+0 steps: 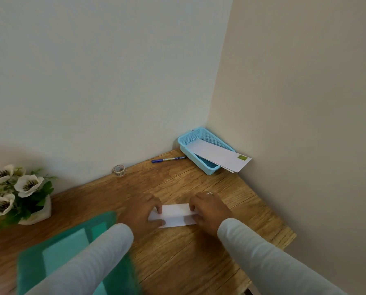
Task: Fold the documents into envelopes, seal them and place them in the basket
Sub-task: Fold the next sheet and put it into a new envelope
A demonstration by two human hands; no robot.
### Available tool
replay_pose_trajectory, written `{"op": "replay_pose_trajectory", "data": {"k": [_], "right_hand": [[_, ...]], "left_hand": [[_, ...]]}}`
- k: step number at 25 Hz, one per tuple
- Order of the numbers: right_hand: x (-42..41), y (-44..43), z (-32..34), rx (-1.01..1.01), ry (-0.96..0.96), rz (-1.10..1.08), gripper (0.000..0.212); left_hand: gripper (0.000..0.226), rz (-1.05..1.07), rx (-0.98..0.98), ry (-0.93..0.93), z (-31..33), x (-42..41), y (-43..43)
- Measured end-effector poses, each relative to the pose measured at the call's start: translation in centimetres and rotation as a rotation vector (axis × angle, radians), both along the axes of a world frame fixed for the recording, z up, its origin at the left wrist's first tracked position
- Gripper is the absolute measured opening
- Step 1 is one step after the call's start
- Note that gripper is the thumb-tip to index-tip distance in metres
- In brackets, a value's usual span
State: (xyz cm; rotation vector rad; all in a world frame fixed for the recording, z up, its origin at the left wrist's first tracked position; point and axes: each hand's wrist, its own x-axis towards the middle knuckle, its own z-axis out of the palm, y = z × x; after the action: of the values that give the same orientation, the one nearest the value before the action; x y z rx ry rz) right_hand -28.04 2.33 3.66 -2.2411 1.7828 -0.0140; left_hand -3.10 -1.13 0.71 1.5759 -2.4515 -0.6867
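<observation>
A person in pale sleeves bends over a wooden table [177, 262] set in the corner of a room, both hands on a folded paper [174, 216] that lies flat between them. The left hand [142, 211] has its fingers bent, with the fingertips [159, 209] on top of the paper's left end and the thumb at the edge nearest the person, pinching that end. The right hand [208, 209], with a ring [208, 193] on one finger, curls its fingers down onto the paper's right end and grips it; its thumb is hidden, so I cannot tell whether it lies under the sheet. Well beyond the right hand's fingertips, in the corner by the walls, stands a light blue basket [184, 145] with long white envelopes [218, 157] lying in it, one end sticking out over the rim. Just beside the basket, beyond the gap between the two hands, lies a blue pen [168, 160]. Farther off past the left fingers, against the wall, a roll of clear tape [119, 170] stands on edge. Behind the left wrist, under the forearm, lies a green folder [71, 248], blurred. Far out to the left of the left hand sits a pot of white flowers [18, 192].
</observation>
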Motion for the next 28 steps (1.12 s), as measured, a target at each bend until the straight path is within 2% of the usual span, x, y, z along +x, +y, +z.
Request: {"op": "replay_pose_trajectory", "data": {"k": [2,4,8,11,18,22,28], "right_hand": [[0.0,1.3,-1.3,0.105,-0.019,-0.015,0.045],[0.0,2.0,-2.2,0.14,-0.033,-0.028,0.06],[0.4,2.1,-3.2,0.042,-0.049,-0.041,0.048],[0.6,1.9,-3.9,0.029,-0.031,-0.057,0.046],[2.6,1.9,-5.5,0.046,0.114,-0.055,0.066],[5.3,1.7,-6.3,0.101,0.088,-0.008,0.074],[1.4,1.5,-7.0,0.118,0.138,-0.095,0.088]], "left_hand": [[0.046,-0.033,0.064,-0.105,-1.1,0.0,0.9],[0.052,-0.018,0.021,-0.129,-1.7,-0.5,1.2],[0.053,-0.053,-0.109,-0.253,-2.1,-2.9,1.1],[0.063,-0.089,-0.081,-0.388,-2.7,-4.2,1.1],[0.085,-0.006,-0.01,-0.444,-4.5,-1.2,1.3],[0.078,-0.006,-0.018,-0.433,-5.1,-1.4,1.4],[0.094,-0.048,-0.033,-0.465,-4.8,-0.8,1.3]]}}
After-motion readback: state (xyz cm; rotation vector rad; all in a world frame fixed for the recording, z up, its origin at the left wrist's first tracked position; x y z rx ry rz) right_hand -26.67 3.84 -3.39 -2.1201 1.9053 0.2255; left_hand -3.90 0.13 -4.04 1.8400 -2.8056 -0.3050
